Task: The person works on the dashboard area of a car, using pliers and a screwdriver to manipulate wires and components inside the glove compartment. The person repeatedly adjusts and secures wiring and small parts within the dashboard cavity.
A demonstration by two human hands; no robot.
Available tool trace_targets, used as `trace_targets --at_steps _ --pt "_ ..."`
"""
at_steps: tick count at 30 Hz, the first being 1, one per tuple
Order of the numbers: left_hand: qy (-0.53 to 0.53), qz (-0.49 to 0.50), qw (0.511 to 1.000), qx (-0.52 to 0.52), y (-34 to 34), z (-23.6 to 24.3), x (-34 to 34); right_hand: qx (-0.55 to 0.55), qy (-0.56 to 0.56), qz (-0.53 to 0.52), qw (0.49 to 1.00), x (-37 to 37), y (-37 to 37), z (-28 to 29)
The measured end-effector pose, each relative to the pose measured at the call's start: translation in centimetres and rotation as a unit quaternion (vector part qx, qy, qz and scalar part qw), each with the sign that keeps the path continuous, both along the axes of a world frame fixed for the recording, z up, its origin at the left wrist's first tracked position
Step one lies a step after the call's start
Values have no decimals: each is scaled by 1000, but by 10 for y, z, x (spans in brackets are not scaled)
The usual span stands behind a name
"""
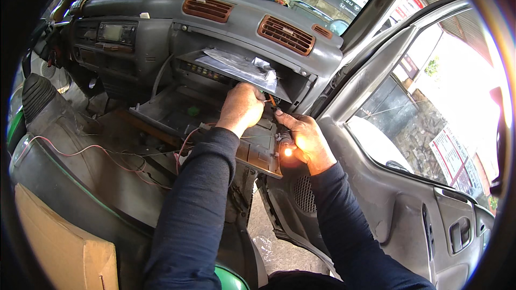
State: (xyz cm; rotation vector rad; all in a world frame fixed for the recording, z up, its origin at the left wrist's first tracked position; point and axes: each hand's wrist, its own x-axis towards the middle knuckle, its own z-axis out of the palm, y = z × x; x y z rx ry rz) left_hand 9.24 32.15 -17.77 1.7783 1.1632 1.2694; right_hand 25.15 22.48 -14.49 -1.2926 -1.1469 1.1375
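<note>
My left hand (242,108) is closed with its fingertips just under the open dashboard compartment (185,60). Whatever it grips is hidden behind the knuckles. Close beside it on the right, my right hand (307,138) curls its fingers around a small lit bulb (288,152) that glows orange-yellow. A thin orange piece (272,101), perhaps a wire or tool, runs up from the right thumb and index finger toward the compartment's underside. Below both hands hangs the lowered grey glovebox panel (252,156). In the compartment lies a clear plastic sheet (236,67), above a row of fuses (207,71).
Pink wire (102,147) trails over the seat (70,182) to the lowered panel. A cardboard box (64,241) stands at lower left. The open door (398,220) is on the right. Brown air vents (286,34) and a radio (115,33) sit in the dashboard (156,2).
</note>
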Motion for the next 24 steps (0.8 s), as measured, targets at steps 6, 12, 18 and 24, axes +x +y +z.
trace_targets --at_steps 6,12,18,24 --pt "-24 30 999 19 1 18 -21 16 1 -4 1000 -7 -6 3" --pt "154 20 987 43 -3 60 -98 -14 -143 30 989 -17 -26 3" --pt "27 207 974 88 -25 87 -190 0 -298 166 940 -43 -2 21" --pt "-1 359 930 79 -31 81 -239 69 -486 186 851 -85 48 28"
